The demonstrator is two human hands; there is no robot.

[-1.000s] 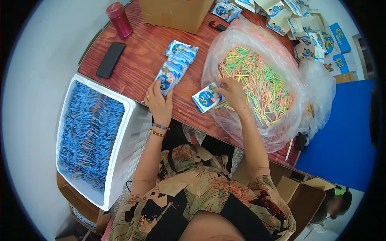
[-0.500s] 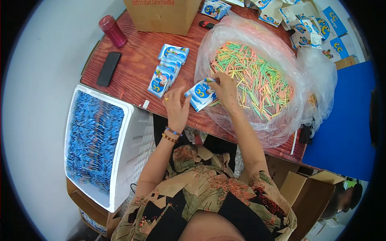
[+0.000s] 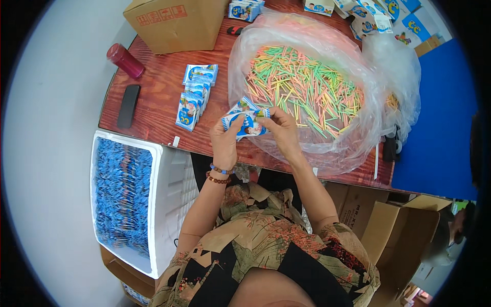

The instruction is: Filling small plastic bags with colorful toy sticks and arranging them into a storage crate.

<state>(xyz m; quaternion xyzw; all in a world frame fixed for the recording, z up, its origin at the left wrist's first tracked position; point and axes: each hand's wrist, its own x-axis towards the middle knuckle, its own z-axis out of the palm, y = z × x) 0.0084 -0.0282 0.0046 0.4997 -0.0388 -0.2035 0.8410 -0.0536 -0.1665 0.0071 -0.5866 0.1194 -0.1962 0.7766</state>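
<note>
My left hand (image 3: pixel 224 139) and my right hand (image 3: pixel 283 132) pinch a small blue-and-white packet (image 3: pixel 247 126) from its two sides, just above the table's front edge. Directly behind it is a second similar packet (image 3: pixel 243 105), partly covered; I cannot tell whether my fingers hold that one too. Left of my hands, an overlapping row of blue-and-white packets (image 3: pixel 189 105) lies on the table. To the right, a clear plastic bag (image 3: pixel 353 154) lies open, full of thin pastel sticks (image 3: pixel 307 87) in green, yellow and pink.
A white foam box (image 3: pixel 158 204) packed with blue packets stands at the left. On the red wooden table (image 3: pixel 158 110) are a black phone (image 3: pixel 128 106), a pink-red bottle (image 3: pixel 126 60) and a cardboard box (image 3: pixel 179 30). An open carton (image 3: pixel 409 240) stands lower right.
Both hands now grip the packet, where my left fingers were looser at its edge before. A second packet shows behind it. The whole view has shifted slightly.
</note>
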